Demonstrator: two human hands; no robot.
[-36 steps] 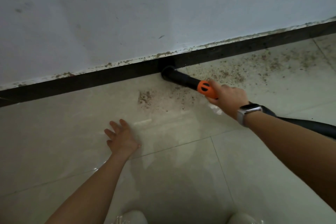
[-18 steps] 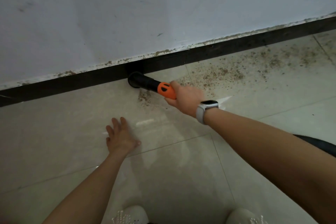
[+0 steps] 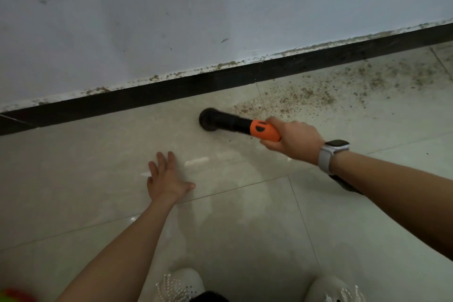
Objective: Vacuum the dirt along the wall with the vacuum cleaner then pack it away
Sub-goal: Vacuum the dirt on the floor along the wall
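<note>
- right hand (image 3: 293, 138) is gripping the orange handle (image 3: 264, 130) of the vacuum, fingers wrapped round it
- black nozzle (image 3: 208, 119) is sitting on the tile floor (image 3: 73, 167), a bit off the dark baseboard (image 3: 171, 91), not touching it
- dirt (image 3: 294, 98) is lying just right of the nozzle, along the wall (image 3: 171, 19)
- left hand (image 3: 166, 178) is resting flat on the floor, fingers spread open
- watch (image 3: 332, 152) is sitting on the right wrist

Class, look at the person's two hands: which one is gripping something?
The right hand, wearing the watch: it grips the vacuum's orange handle. The left hand lies flat on the floor tiles.
</note>
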